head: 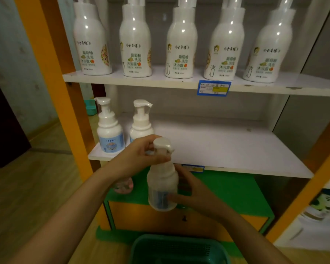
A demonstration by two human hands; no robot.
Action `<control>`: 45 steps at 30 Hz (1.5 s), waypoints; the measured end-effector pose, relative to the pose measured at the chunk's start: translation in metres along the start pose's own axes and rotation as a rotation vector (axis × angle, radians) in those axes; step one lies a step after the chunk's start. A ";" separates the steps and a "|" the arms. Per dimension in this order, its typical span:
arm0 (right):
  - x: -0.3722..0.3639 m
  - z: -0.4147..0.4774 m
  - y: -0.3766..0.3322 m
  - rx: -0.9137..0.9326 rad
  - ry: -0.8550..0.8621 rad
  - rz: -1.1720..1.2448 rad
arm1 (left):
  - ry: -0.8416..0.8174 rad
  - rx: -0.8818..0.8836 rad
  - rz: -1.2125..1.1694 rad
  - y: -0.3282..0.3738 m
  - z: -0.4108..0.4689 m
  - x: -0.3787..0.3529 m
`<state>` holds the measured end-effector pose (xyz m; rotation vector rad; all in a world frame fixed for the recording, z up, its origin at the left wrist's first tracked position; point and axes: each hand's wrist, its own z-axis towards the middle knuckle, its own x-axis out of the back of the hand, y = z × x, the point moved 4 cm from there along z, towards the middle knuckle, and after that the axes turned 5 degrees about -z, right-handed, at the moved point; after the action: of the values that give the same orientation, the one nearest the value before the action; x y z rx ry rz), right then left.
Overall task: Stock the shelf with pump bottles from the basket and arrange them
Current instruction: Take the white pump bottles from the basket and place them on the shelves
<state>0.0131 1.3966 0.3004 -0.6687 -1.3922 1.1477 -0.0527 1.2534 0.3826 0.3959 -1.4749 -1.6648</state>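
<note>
I hold a white pump bottle (pixel 162 185) upright in the air, in front of the lower shelf (pixel 227 149) and above the green basket (pixel 179 250). My left hand (pixel 141 159) grips its pump neck just under the head. My right hand (pixel 191 191) wraps the bottle's body from the right and behind. Two matching pump bottles stand at the left end of the lower shelf: one at the far left (pixel 109 128) with a blue label, a second (pixel 141 121) right beside it, partly hidden by my left hand.
Several tall white bottles (pixel 181 44) line the upper shelf (pixel 160 80), which carries a blue price tag (pixel 213 88). An orange upright (pixel 65 92) bounds the shelf on the left. A green and orange cabinet (pixel 227 191) sits below. Wooden floor lies to the left.
</note>
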 end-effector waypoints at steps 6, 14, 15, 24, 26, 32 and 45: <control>0.019 0.011 0.001 0.008 0.155 -0.017 | 0.047 -0.058 -0.009 0.018 0.024 -0.009; 0.058 0.054 -0.020 0.085 0.271 -0.068 | 0.315 0.187 -0.371 -0.033 0.032 -0.009; 0.062 0.060 -0.019 0.087 0.281 -0.058 | 0.310 0.238 -0.406 -0.042 0.034 -0.009; 0.080 0.100 0.007 0.041 0.305 0.010 | 0.362 0.303 -0.648 -0.075 0.075 -0.014; 0.082 0.103 0.013 0.025 0.302 0.007 | 0.375 0.315 -0.607 -0.080 0.081 -0.015; 0.084 0.105 0.029 0.013 0.297 -0.018 | 0.456 0.285 -0.525 -0.105 0.083 -0.019; 0.092 0.059 0.017 -0.034 0.465 -0.300 | 0.499 -0.135 0.266 -0.059 0.029 -0.040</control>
<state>-0.0640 1.4701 0.3290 -0.6725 -1.0700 0.6775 -0.0724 1.2989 0.3233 0.4764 -0.9915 -1.3233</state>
